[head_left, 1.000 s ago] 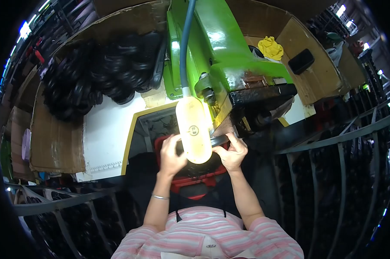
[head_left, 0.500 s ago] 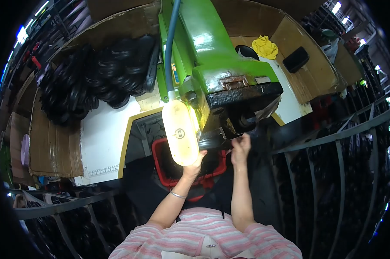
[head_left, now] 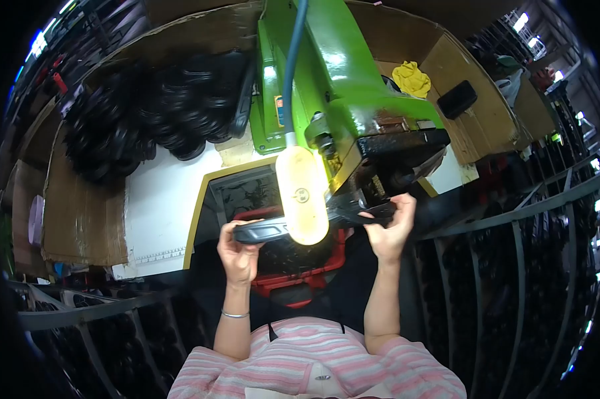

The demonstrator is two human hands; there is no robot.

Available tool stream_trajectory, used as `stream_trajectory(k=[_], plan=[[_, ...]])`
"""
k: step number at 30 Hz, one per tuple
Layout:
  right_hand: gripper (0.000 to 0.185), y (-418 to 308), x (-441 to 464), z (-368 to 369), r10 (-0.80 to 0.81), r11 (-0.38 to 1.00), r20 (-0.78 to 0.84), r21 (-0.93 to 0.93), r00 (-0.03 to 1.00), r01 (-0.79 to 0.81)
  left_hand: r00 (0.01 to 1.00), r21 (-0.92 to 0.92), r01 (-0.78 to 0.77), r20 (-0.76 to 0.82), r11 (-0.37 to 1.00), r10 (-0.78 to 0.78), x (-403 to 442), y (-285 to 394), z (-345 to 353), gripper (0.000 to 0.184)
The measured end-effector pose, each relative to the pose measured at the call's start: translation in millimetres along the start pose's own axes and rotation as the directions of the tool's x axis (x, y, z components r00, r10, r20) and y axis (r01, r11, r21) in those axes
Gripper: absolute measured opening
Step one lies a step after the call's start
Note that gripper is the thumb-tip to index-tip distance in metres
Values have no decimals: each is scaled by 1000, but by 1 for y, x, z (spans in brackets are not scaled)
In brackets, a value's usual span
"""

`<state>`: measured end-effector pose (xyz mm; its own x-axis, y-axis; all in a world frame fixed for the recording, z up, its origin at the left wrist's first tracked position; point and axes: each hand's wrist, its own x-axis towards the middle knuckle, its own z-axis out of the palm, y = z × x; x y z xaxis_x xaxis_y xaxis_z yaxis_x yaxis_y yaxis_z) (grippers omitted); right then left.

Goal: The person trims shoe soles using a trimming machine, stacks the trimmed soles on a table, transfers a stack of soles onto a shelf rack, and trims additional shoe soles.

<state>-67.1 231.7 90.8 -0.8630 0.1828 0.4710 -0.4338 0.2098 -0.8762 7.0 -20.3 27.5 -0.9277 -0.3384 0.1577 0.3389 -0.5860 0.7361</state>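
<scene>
A black shoe sole [head_left: 261, 231] is held lengthwise between my hands, under the head of the green machine [head_left: 353, 73]. My left hand [head_left: 239, 256] pinches its left end between thumb and fingers. At the other end, my right hand [head_left: 394, 231] grips it with the thumb below and the fingers curled on top. A lit, oval lamp [head_left: 302, 196] on a blue-grey hose hangs in front and hides the sole's middle. Just above my right hand is the machine's dark working head [head_left: 403, 153].
Black soles [head_left: 193, 100] lie piled on the white table [head_left: 157, 206] at the left, inside cardboard walls [head_left: 84, 219]. Below my hands stands a red bin [head_left: 300, 282]. A yellow cloth [head_left: 411, 80] and a black case [head_left: 457, 100] lie at the right. Metal rails [head_left: 506, 214] flank me.
My left hand has moved left from behind the lamp, and my right hand has shifted right. The sole now shows between them. In the view, machine and lamp sit further right.
</scene>
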Motion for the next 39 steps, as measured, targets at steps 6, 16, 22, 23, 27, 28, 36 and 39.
stream_trajectory(k=[6, 16, 22, 23, 27, 28, 36, 39], plan=[[66, 10, -25, 42, 171, 886, 120, 415, 978, -205, 988, 98, -150, 38, 984, 147, -6, 27, -28, 42], [59, 117, -39, -9, 449, 459, 169, 799, 877, -389, 932, 663, -359, 215, 657, 292, 9, -43, 81, 67], [55, 112, -24, -27, 416, 716, -98, 649, 904, -259, 996, 283, -17, 84, 959, -7, 4, -59, 67, 66], [57, 100, -19, -31, 343, 797, -153, 569, 927, -201, 994, 124, 33, 99, 992, -45, 4, -57, 61, 63], [62, 47, -9, -32, 241, 928, -230, 340, 943, -154, 993, 571, -91, 114, 816, 31, 3, -57, 16, 51], [63, 38, -10, -29, 183, 949, -205, 293, 961, -118, 997, 499, -73, 52, 864, 54, 3, -52, 15, 46], [64, 88, -27, 0, 286, 754, -40, 626, 957, -200, 991, 452, -130, 67, 882, 112, 2, 2, 74, 48], [56, 124, -37, 5, 379, 628, 16, 730, 925, -270, 948, 658, -298, 122, 691, 293, 8, -37, 83, 51]])
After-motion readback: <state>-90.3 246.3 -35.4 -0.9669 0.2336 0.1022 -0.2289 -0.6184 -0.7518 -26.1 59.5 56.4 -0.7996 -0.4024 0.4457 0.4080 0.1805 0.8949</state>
